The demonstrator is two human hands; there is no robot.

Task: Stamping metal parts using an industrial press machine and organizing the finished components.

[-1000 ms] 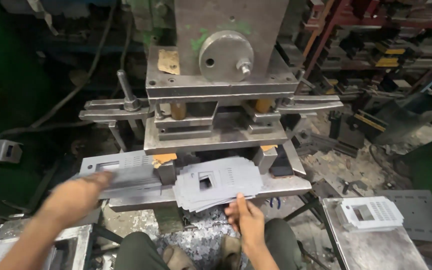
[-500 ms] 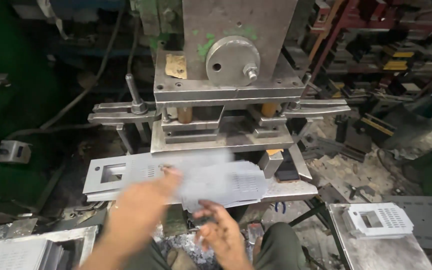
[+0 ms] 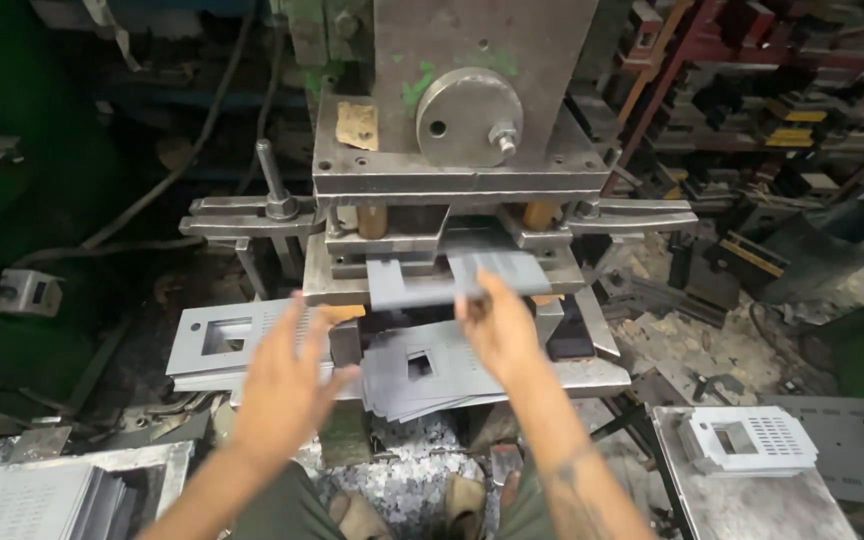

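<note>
Flat grey perforated sheet-metal panel sits at the mouth of the heavy steel punch press, between the die plates, pinched at its right part by right hand, fingers closed on it. Left hand hovers just below-left, fingers spread, holding nothing, over a loose stack of punched grey panels on the press bed. White vented panel lies well apart at right.

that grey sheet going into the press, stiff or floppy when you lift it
Likely stiff: the grey sheet lies flat though the right hand grips only one end. Probably light, being thin. Its punched edges may be sharp.
</note>
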